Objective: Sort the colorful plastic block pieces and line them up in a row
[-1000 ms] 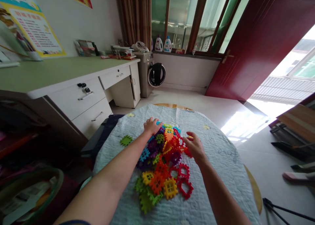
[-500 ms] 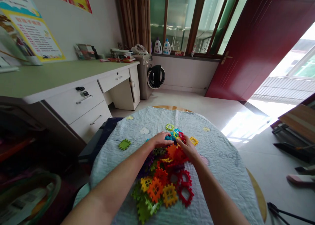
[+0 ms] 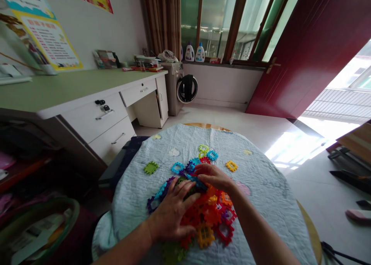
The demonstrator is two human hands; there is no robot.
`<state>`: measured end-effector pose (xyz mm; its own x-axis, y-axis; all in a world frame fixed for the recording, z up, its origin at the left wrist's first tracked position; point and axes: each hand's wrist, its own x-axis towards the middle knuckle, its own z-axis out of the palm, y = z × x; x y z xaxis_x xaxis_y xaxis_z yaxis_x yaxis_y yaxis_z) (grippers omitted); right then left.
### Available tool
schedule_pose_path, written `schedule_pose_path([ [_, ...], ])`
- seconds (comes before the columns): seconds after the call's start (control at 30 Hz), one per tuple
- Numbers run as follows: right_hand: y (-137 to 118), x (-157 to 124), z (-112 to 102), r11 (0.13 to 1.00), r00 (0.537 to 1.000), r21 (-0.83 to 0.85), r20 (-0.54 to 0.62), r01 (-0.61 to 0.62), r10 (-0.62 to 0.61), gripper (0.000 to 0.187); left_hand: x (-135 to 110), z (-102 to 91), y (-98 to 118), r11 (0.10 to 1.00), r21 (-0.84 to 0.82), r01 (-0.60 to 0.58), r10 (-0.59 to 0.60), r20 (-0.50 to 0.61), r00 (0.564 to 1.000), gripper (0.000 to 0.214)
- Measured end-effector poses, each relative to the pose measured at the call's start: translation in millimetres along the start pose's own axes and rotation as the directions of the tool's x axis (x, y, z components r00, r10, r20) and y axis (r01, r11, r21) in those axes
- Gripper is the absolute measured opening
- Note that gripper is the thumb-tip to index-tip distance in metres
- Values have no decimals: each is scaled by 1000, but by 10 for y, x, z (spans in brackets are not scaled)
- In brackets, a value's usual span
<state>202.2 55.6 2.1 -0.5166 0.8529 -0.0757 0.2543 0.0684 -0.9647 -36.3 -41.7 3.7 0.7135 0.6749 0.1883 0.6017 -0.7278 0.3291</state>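
The left hand (image 3: 171, 214) has come down on the plastic blocks (image 3: 211, 214), grip wide; the right hand (image 3: 213, 178) covers some, and I cannot tell if it holds any.

Green plastic waffle block (image 3: 172, 254) cut off by the bottom edge, pieces under the hands (image 3: 174, 214) mostly hidden

My left hand (image 3: 171, 214) and right hand (image 3: 213, 177) lie on a heap of multicoloured plastic grid tiles (image 3: 210, 214), on a pale blue quilted cloth (image 3: 261, 187) over a round wooden table (image 3: 207, 126). A green-topped white desk (image 3: 87, 87) stands left (a white front-loading washing machine (image 3: 173, 87) just beyond its end), a dark red wooden door (image 3: 290, 64) right.
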Motion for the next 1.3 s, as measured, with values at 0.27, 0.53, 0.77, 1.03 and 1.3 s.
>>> schedule_pose_path([
  [0.27, 239, 422, -521, 745, 824, -484, -545, -459, 154, 71, -831, 269, 55, 960, 106, 259, -245, -133, 960, 138],
  [0.53, 233, 492, -92, 686, 920, -618, -318, -384, 228, 58, -736, 458, -26, 929, 34, 370, -359, -165, 918, 122],
  [0.77, -25, 499, 162, 803, 987, -586, 34, -110, 160, 29, -532, 492, -41, 923, -65, 380, -384, -261, 886, 101],
  [1.03, -155, 205, 268, 922, 978, -383, 208, 62, 21, 29, -164, 461, -95, 962, -186, 199, -246, -276, 929, 96],
  [1.3, -393, -510, 89, 824, 995, -558, 27, 96, -98, 7, 65, 171, -311, 986, -92, 143, -164, -298, 940, 65],
])
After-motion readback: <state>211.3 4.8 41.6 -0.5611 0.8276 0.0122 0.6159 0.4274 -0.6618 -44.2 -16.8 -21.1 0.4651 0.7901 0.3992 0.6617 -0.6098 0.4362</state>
